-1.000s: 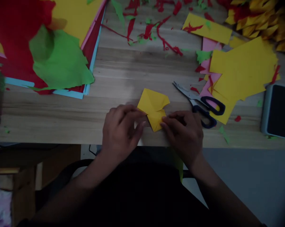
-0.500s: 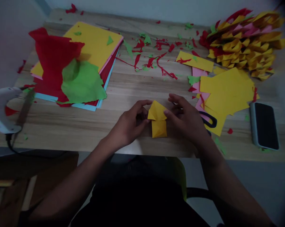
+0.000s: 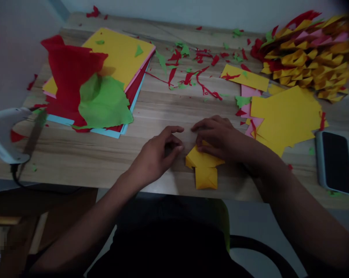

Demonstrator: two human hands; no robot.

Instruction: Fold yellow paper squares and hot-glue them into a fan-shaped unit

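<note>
Yellow folded paper is what my right hand is working over: its fingers are bending across the upper end, and the wide top and squarish lower part are showing below them. Can't honestly tell from this view if that hand is pinching it or just resting on it. My left hand is holding nothing, fingers loosely curled, thumb and index finger standing apart, and it's hovering just beside the folded piece without touching it. The piece itself is lying near the front edge of the desk, between my hands but closer to the right one.

Moving out to the right, loose yellow sheets are overlapping some pink paper, and a yellow strip is lying just behind them. A phone is lying to the right of the sheets, dark screen up. Over in the far right corner, a bunch of folded paper, mostly yellow with bits of pink and red, is piling up.

Red and green scraps are littering the back. Left of those, crumpled red paper and green paper are covering part of a stack of coloured sheets. A white glue gun is standing at far left, cord running down.
</note>
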